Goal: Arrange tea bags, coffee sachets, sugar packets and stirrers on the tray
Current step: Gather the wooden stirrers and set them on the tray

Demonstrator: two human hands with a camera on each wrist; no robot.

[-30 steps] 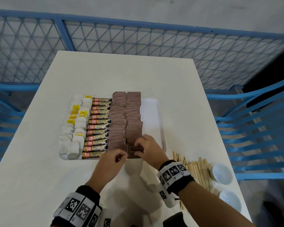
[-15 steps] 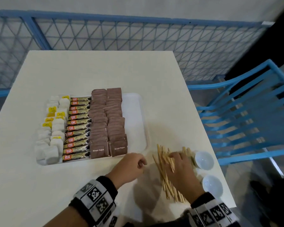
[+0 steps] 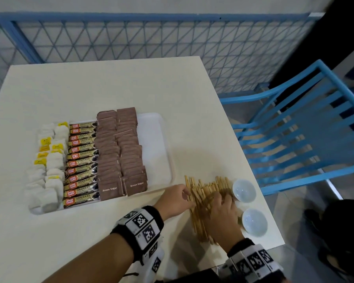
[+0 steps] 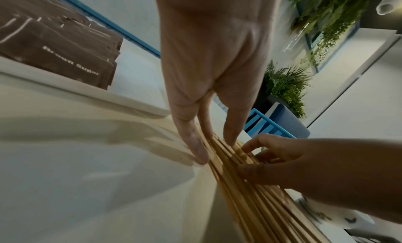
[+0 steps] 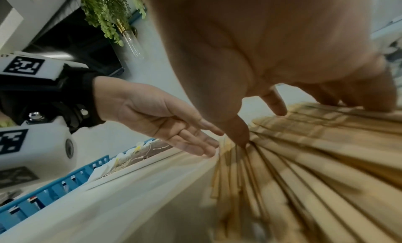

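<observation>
A white tray [image 3: 153, 139] holds rows of tea bags [image 3: 47, 166], coffee sachets [image 3: 82, 160] and brown sugar packets [image 3: 119, 152]; its right strip is bare. A loose pile of wooden stirrers [image 3: 200, 190] lies on the table to the right of the tray's front corner. My left hand [image 3: 176, 199] touches the pile's left edge with straight fingers [image 4: 195, 140]. My right hand [image 3: 223, 215] lies spread on top of the stirrers [image 5: 304, 160], thumb tip and fingers pressing down on them, and hides the pile's middle.
Two small white bowls [image 3: 244, 190] [image 3: 253, 221] stand just right of the stirrers, close to the table's right edge. A blue slatted chair [image 3: 294, 129] stands beyond that edge. A blue mesh railing [image 3: 151, 37] runs behind the table.
Both hands left the front sugar packets on the tray and moved right to the stirrers. The right hand reached the pile first; the left hand's fingers have now straightened against it.
</observation>
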